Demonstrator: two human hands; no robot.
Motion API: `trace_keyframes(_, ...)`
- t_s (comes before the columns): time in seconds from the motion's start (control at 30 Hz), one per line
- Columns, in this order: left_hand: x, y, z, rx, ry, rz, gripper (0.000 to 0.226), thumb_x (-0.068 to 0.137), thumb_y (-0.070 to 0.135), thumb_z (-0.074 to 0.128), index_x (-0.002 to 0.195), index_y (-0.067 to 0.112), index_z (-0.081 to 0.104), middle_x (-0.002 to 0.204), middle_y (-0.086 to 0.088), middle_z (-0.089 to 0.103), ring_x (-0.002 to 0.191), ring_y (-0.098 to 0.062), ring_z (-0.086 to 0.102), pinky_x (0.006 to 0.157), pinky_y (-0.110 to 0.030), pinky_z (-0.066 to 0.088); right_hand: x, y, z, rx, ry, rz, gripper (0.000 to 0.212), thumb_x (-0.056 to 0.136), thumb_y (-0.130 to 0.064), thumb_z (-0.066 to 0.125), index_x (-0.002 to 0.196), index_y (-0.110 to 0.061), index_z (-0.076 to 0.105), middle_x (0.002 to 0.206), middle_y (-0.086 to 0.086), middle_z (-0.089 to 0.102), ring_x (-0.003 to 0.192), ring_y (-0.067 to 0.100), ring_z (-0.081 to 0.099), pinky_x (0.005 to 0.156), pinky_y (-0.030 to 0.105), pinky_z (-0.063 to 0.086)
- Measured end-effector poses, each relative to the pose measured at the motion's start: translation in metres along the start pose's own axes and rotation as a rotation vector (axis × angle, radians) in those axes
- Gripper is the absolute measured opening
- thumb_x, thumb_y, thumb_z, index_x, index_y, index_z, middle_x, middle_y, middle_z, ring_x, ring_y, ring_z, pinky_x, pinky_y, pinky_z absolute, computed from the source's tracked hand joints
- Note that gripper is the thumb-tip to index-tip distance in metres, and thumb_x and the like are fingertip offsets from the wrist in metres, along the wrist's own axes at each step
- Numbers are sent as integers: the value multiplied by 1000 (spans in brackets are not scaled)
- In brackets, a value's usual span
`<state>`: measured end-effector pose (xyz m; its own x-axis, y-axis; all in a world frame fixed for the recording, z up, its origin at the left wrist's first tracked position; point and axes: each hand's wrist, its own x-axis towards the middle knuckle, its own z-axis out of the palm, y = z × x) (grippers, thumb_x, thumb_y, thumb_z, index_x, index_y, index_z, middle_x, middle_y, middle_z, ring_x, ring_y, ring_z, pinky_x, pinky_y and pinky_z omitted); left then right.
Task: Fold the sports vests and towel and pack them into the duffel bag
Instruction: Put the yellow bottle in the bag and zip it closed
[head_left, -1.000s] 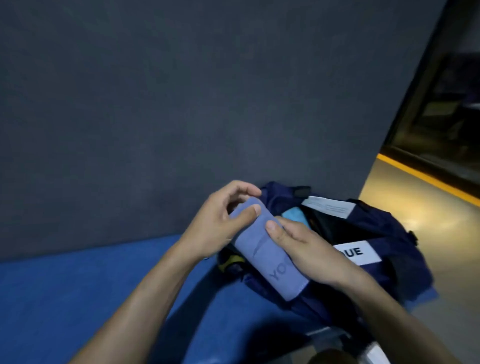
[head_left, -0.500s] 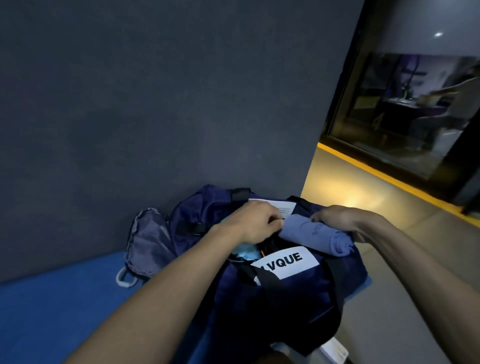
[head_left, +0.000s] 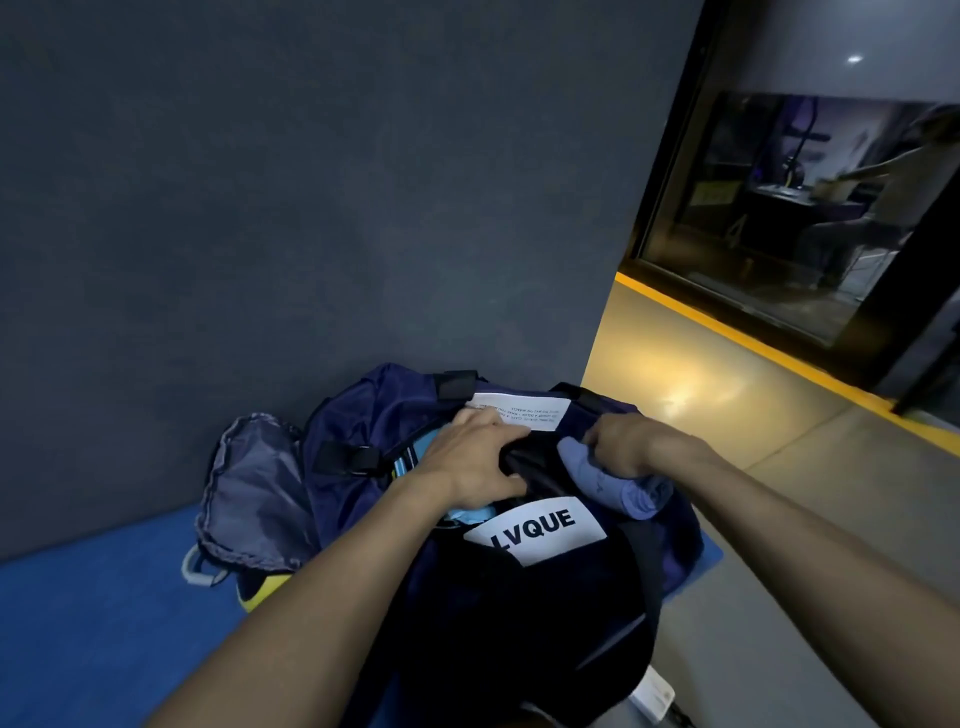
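Observation:
A navy duffel bag with a white "LVQUE" label stands open on the blue mat, right in front of me. My right hand grips a rolled pale-blue towel at the bag's right end, partly inside the opening. My left hand grips the dark fabric at the edge of the opening. Light-blue striped cloth shows inside the bag beside and under that hand; most of it is hidden.
A grey drawstring pouch lies open left of the bag, with a yellow item under it. The blue mat runs left. A dark wall stands close behind. Bare floor and a glass window lie to the right.
The towel was held by both hands above the bag; now my right hand alone has carried it to the bag's right end and pushed it lower. My left hand moved to the opening's fabric.

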<state>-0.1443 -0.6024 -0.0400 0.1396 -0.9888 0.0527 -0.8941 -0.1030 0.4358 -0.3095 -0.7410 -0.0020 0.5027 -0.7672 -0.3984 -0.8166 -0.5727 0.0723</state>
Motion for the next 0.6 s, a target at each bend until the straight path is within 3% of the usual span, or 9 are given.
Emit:
trace_keyframes(0.1, 0, -2, 2, -19, 1, -20, 76, 85, 43, 70, 154, 33, 40, 128, 8, 45, 131, -19, 31, 114, -37, 33, 11, -1, 5, 4, 28, 43, 39, 101, -17, 45, 138, -12, 56, 140, 11, 60, 122, 29, 59, 89, 31, 45)
trace_keyframes(0.33, 1, -3, 2, -16, -12, -17, 69, 88, 43, 68, 152, 34, 44, 129, 6, 48, 125, -19, 35, 112, -33, 35, 29, -4, 9, 749, 313, 165, 46, 102, -9, 39, 148, -3, 43, 148, 18, 50, 131, 34, 51, 99, 32, 41)
trace_keyframes(0.4, 3, -3, 2, -4, -28, -20, 68, 88, 44, 68, 152, 35, 44, 129, 7, 48, 125, -18, 35, 112, -32, 34, 30, -9, 17, 939, 279, 164, 48, 102, -17, 42, 148, -3, 43, 143, 17, 54, 126, 33, 55, 100, 35, 43)
trace_keyframes(0.5, 5, -3, 2, -4, -44, -24, 68, 89, 44, 68, 152, 34, 45, 128, 8, 47, 126, -18, 34, 112, -32, 34, 27, -7, 17, 1270, 117, 93, 37, 82, -15, 55, 116, -2, 59, 109, 14, 64, 91, 29, 63, 80, 38, 50)
trace_keyframes(0.53, 5, -3, 2, -9, -43, -25, 68, 89, 43, 68, 152, 34, 45, 128, 8, 47, 126, -17, 34, 112, -31, 33, 26, -4, 16, 1269, 96, 64, 37, 78, -12, 55, 113, -2, 58, 106, 15, 63, 86, 29, 62, 75, 38, 49)
trace_keyframes(0.6, 5, -3, 2, -13, -39, -29, 68, 88, 43, 68, 151, 35, 45, 128, 9, 47, 127, -16, 34, 112, -29, 32, 30, 5, 15, 1083, 73, 42, 45, 85, -8, 53, 130, -5, 50, 121, 16, 60, 94, 29, 60, 74, 36, 49)
